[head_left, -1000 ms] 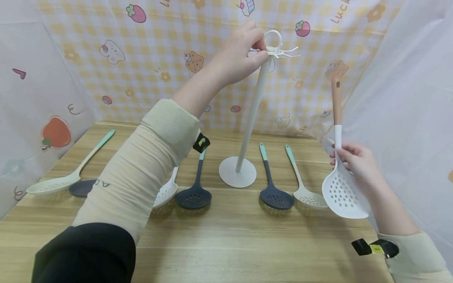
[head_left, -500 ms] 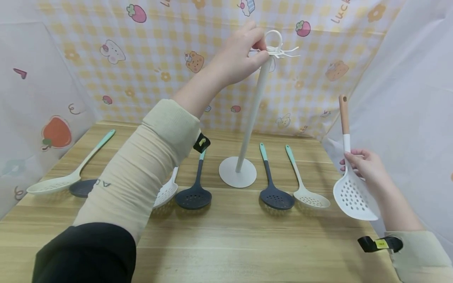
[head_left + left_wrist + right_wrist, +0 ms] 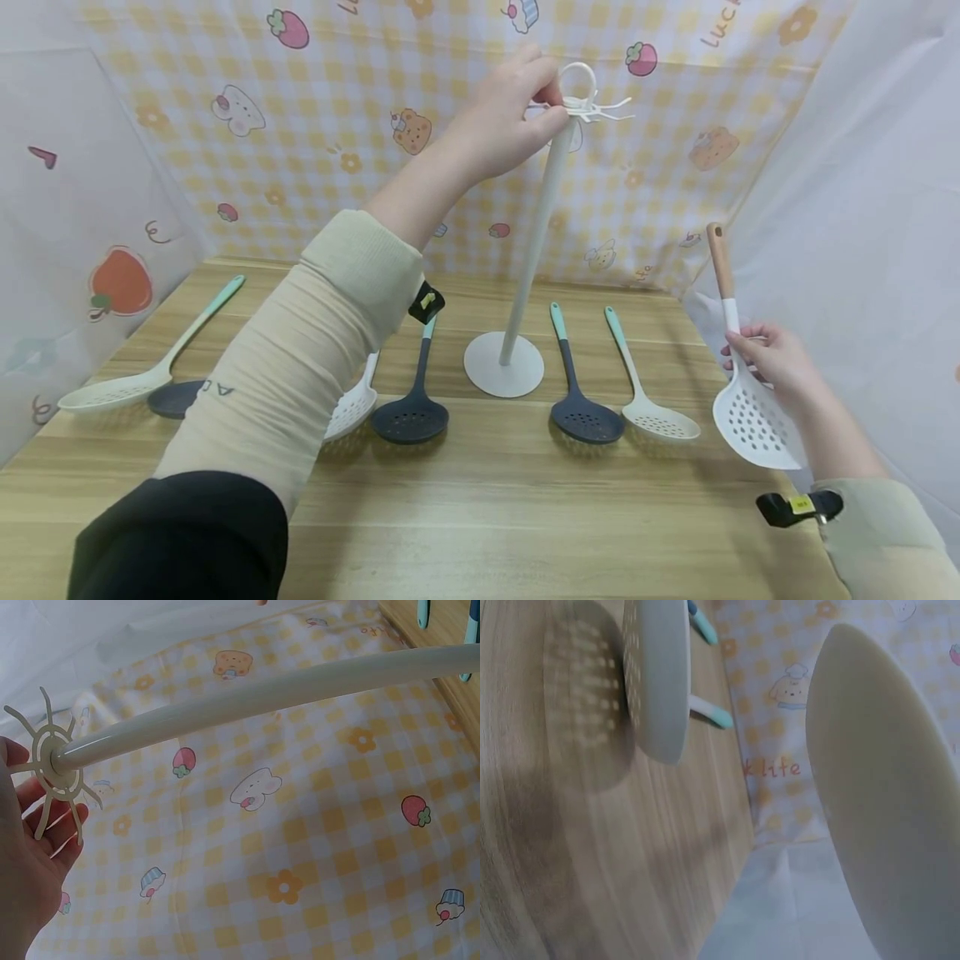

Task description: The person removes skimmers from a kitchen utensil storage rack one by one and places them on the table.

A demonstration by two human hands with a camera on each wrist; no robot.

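My left hand (image 3: 517, 117) grips the hooked top (image 3: 585, 108) of a white utensil stand (image 3: 537, 221). In the left wrist view its fingers sit among the thin hooks (image 3: 45, 701) around the pole. At the far right my right hand (image 3: 772, 358) holds a white skimmer (image 3: 757, 421) by the neck, above the table. Its wooden handle points up and its perforated head hangs down. Just left of it a cream skimmer (image 3: 660, 421) lies on the table, with a dark grey skimmer (image 3: 587, 417) beyond. The right wrist view shows no fingers, only a large pale surface (image 3: 885, 787) close up.
The stand's round base (image 3: 483, 379) rests on the wooden table (image 3: 525, 517). Left of it lie a dark skimmer (image 3: 411, 417), a white skimmer (image 3: 352, 412), a dark utensil (image 3: 172, 400) and a pale skimmer (image 3: 116, 392). My left sleeve (image 3: 300, 350) partly covers some. A checked curtain (image 3: 315, 100) hangs behind.
My right hand has moved slightly right and down with the white skimmer, whose handle top is now lower and leans left. The left hand and stand have stayed put.
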